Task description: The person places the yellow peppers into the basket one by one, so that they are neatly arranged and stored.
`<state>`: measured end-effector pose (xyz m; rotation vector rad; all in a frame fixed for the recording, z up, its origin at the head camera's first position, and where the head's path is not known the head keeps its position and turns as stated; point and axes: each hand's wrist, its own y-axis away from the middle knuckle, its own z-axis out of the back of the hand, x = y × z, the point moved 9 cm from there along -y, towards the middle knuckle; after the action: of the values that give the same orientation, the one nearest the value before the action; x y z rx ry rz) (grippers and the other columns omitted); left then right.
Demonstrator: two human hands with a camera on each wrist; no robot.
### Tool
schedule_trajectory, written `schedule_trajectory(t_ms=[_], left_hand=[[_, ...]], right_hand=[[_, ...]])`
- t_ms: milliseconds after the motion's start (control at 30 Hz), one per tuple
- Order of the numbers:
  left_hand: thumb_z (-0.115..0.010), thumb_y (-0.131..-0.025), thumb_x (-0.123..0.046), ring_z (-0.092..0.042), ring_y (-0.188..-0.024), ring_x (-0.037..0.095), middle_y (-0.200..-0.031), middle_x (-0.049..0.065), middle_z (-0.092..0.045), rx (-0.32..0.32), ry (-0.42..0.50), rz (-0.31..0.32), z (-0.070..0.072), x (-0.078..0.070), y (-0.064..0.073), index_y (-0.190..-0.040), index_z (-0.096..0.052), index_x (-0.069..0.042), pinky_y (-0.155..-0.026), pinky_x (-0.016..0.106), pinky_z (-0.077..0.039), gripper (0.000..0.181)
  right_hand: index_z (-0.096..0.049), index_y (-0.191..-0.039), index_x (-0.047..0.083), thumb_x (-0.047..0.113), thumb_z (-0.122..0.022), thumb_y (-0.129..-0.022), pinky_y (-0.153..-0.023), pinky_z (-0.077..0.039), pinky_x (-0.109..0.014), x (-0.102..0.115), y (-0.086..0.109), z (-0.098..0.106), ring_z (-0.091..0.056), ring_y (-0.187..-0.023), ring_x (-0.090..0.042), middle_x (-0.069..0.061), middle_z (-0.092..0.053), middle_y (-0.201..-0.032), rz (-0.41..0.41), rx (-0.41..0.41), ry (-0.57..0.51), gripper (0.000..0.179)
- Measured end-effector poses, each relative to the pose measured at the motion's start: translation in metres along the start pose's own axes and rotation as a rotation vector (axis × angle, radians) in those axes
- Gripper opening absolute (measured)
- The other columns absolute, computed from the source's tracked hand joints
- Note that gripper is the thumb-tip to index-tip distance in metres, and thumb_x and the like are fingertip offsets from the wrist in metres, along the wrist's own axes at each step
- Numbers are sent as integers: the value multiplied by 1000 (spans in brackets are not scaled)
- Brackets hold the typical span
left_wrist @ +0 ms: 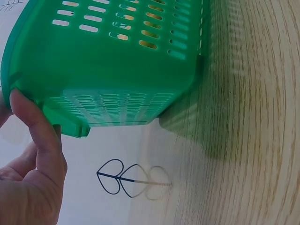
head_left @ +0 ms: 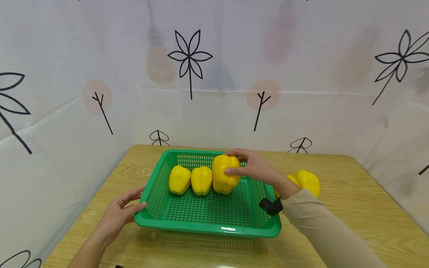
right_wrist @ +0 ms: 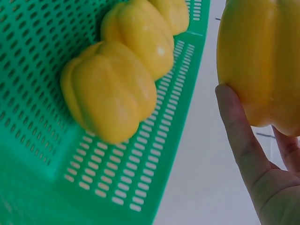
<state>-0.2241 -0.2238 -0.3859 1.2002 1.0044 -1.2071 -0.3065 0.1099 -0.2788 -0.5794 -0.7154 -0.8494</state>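
A green plastic basket (head_left: 207,227) stands on the wooden table. My left hand (head_left: 122,214) grips its left rim, the thumb on top; the left wrist view shows this hand (left_wrist: 37,173) at the basket's corner (left_wrist: 117,70). My right hand (head_left: 253,165) holds a yellow bell pepper (head_left: 223,167) over the basket, thumb on its near side. In the right wrist view that held pepper (right_wrist: 262,61) is apart from three peppers in a row inside, the nearest pepper (right_wrist: 110,93) at one end. From the head, two show plainly, a left pepper (head_left: 179,180) and a middle pepper (head_left: 201,181); the held one mostly covers the third.
More yellow peppers (head_left: 308,183) lie on the table right of the basket, partly behind my right forearm. A black wrist device (head_left: 270,206) sits at my right cuff. A white patterned cloth (head_left: 214,119) hangs behind the table (head_left: 348,193).
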Motion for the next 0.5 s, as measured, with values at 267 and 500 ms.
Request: schedule_trajectory(t_ms=[267, 500], left_hand=[[-64, -90, -18, -61, -88, 13, -138, 17, -31, 5, -7, -7, 1, 1, 0, -145, -32, -5, -72, 32, -53, 65], [-67, -87, -20, -62, -89, 14, -136, 16, -33, -9, -11, 2, 0, 0, 1, -143, -35, -6, -73, 33, -53, 65]], right_hand=[[-58, -125, 13, 34, -73, -81, -74, -49, -36, 10, -15, -20, -51, -99, -29, -5, -54, -122, 15, 29, -46, 51], [-59, -123, 18, 38, -73, -80, -78, -46, -36, 8, -25, -37, -51, -98, -25, 0, -55, -119, 0, 46, -15, 50]])
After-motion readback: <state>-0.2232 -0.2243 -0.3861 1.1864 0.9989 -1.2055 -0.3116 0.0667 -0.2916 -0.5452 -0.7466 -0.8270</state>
